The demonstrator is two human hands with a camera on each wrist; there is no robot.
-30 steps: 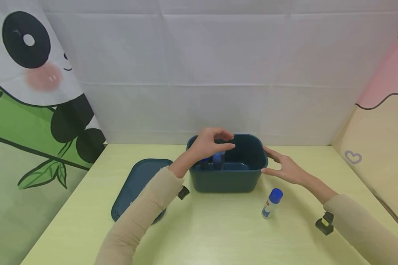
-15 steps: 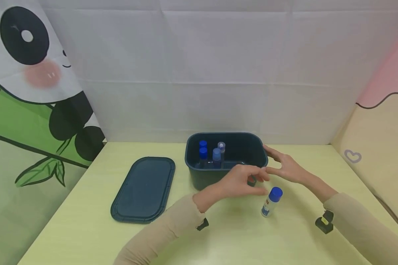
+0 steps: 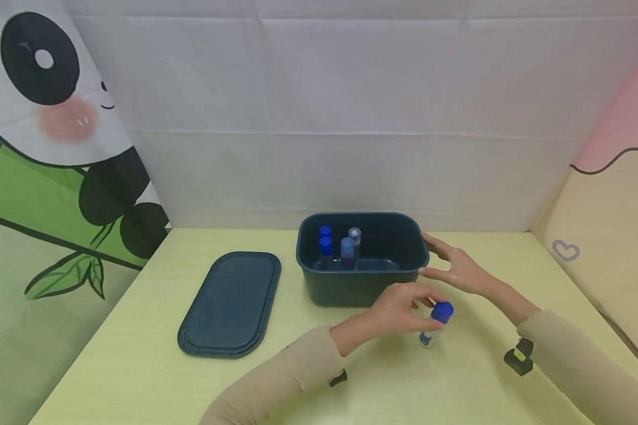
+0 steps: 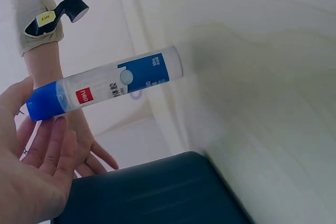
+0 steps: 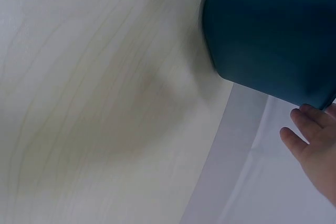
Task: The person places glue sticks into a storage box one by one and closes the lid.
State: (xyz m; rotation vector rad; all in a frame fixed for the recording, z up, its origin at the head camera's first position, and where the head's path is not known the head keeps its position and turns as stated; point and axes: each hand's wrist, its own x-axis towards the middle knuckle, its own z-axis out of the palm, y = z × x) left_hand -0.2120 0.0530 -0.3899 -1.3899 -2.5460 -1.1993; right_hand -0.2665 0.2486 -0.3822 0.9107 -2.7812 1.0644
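Observation:
My left hand point(image 3: 404, 308) is at the blue cap of a clear glue bottle point(image 4: 121, 80), thumb on one side and fingers on the other, pinching it. The bottle has a blue and red label and stands at the box's front right in the head view. My right hand point(image 3: 459, 273) rests its fairly straight fingers and thumb against the right end of a dark teal plastic box point(image 3: 356, 289). Several similar bottles point(image 3: 326, 246) with blue or paler caps stand upright in the box's left half.
A dark teal lid point(image 3: 231, 304) lies flat on the pale wooden table point(image 3: 319, 378), left of the box. Behind the box rises a white cloth backdrop point(image 3: 351, 106). Printed cartoon panels point(image 3: 58, 136) flank the table.
My left hand has come out from over the box, moved right and toward me, and closed on the glue bottle's cap. The right hand has stayed at the box's right end.

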